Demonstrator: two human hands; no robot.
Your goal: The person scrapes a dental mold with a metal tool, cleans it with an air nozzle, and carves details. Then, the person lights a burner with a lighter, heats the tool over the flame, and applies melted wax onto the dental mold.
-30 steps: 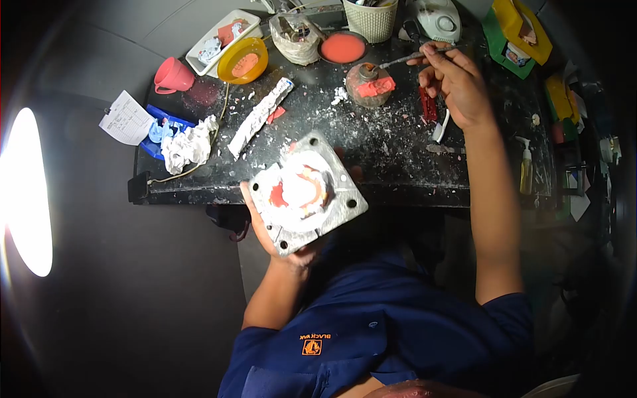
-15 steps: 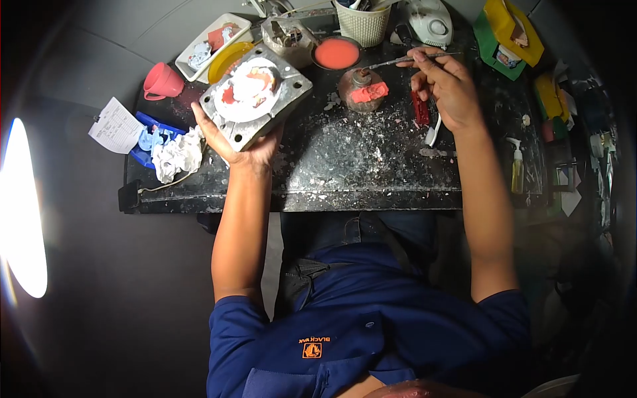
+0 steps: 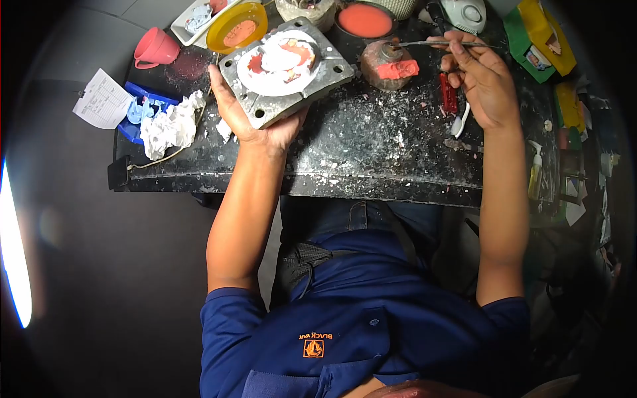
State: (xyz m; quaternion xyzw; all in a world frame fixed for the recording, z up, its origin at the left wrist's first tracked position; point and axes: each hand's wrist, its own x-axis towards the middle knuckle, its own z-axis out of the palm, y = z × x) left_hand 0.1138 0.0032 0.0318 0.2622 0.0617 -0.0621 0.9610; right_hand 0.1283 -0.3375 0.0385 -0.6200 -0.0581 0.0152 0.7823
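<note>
My left hand (image 3: 245, 126) supports a square metal dental flask (image 3: 326, 78) from below and at its left side. White plaster (image 3: 269, 83) fills its round middle, with reddish-pink material showing in an arch. The flask is raised over the bench and tilted toward me. My right hand (image 3: 488, 83) pinches a thin metal wax spatula (image 3: 421, 44), held nearly level. Its tip lies at the metal neck of a squat glass spirit burner (image 3: 375, 66); whether a flame burns there I cannot tell. A lump of pink wax (image 3: 398, 70) sticks to the burner's front.
Behind stand a dish of pink wax (image 3: 365, 22), a yellow bowl (image 3: 215, 36) and a pink mug (image 3: 157, 48). Crumpled white paper (image 3: 169, 129) lies at left. A red-handled tool (image 3: 448, 93) and a toothbrush (image 3: 459, 123) lie below my right hand. White crumbs litter the black bench (image 3: 371, 149).
The view has shifted, so the bench and both hands appear farther right and the back items higher. My grip on flask and spatula is the same; the spatula tip stays at the burner's neck.
</note>
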